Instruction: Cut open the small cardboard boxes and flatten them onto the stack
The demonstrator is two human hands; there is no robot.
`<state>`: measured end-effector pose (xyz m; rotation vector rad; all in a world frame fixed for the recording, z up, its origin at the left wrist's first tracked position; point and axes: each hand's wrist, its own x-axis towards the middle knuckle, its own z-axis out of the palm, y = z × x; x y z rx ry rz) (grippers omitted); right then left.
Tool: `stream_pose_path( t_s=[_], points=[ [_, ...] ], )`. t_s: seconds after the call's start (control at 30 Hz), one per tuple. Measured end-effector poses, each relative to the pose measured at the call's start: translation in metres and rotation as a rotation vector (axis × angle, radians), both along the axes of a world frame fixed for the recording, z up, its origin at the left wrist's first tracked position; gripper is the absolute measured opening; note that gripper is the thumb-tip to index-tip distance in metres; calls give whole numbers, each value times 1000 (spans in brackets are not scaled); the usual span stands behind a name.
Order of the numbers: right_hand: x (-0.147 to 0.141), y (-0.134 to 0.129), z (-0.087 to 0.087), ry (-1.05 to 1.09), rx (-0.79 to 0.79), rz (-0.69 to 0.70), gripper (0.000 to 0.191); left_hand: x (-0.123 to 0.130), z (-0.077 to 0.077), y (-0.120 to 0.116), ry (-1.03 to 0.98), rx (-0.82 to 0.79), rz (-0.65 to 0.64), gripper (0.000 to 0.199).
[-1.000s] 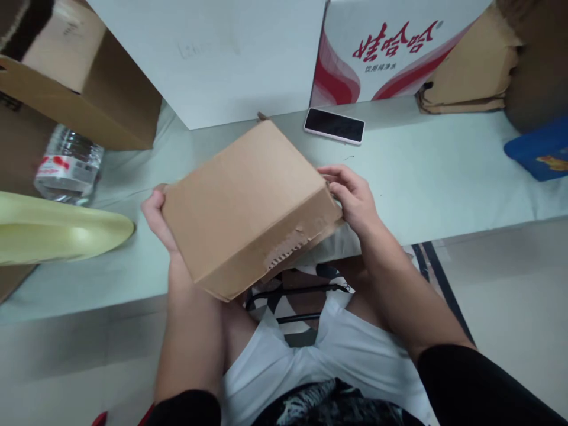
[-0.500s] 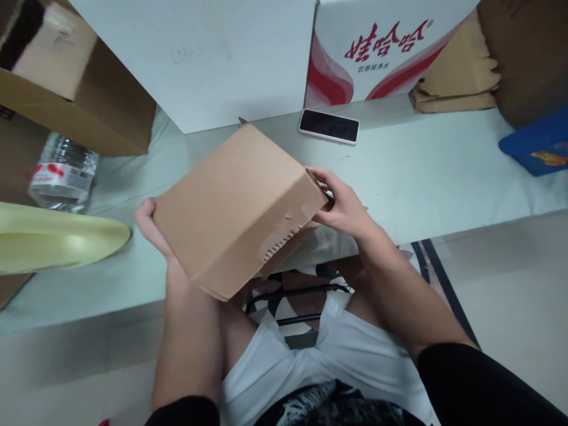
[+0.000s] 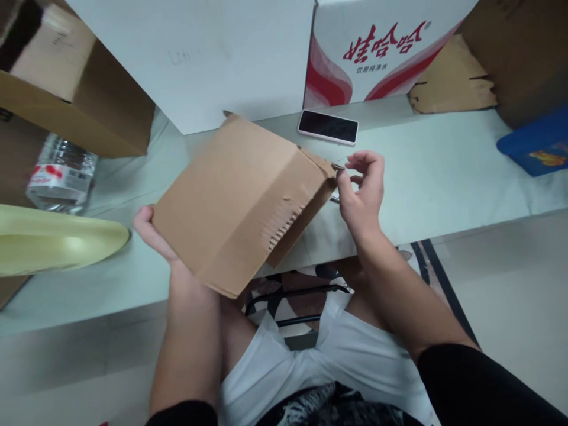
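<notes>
A brown cardboard box (image 3: pixel 231 189) is held tilted above the table's front edge. My left hand (image 3: pixel 153 232) grips its left side, with the fingers partly hidden behind it. At the far right corner, my right hand (image 3: pixel 362 192) is curled, thumb and fingertips closed at the end of a flap that sticks out there. A small dark tip shows at that pinch; I cannot make out what it is. A row of torn ridges marks the box's near side, and a loose flap hangs beneath it. The box's inside is hidden.
A phone (image 3: pixel 328 127) lies behind the box, before a large white carton (image 3: pixel 381 53). On the left are a water bottle (image 3: pixel 62 174), a pale yellow curved object (image 3: pixel 62 241) and a brown carton (image 3: pixel 110 100). Flattened cardboard (image 3: pixel 452 83) and a blue container (image 3: pixel 536 145) stand right.
My right hand has shifted right and slightly up, and the box's right end flap now sticks out further. The box has turned slightly. My left hand keeps its hold.
</notes>
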<state>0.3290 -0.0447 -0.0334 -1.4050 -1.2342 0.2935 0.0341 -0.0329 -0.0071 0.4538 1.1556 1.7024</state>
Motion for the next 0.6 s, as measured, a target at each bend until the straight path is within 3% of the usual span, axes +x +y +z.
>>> stream_pose_path(
  t_s=[0.07,0.2,0.3,0.37,0.47,0.6],
  points=[
    [-8,-5,3,-105,61,38,14,4,0,-2,-54,38,17,36],
    [-38,-24,1,-406,45,461,32,24,2,-3,-61,134,100,31],
    [-60,-38,-8,-562,-26,630,55,38,2,-4,-39,137,142,33],
    [-70,-44,-16,-611,-54,705,47,43,1,-7,-40,113,141,31],
    [-75,-45,-25,-589,-33,702,26,46,0,-9,-62,79,127,28],
    [-74,-42,-25,-532,-11,547,21,47,-2,-7,-45,147,128,34]
  ],
)
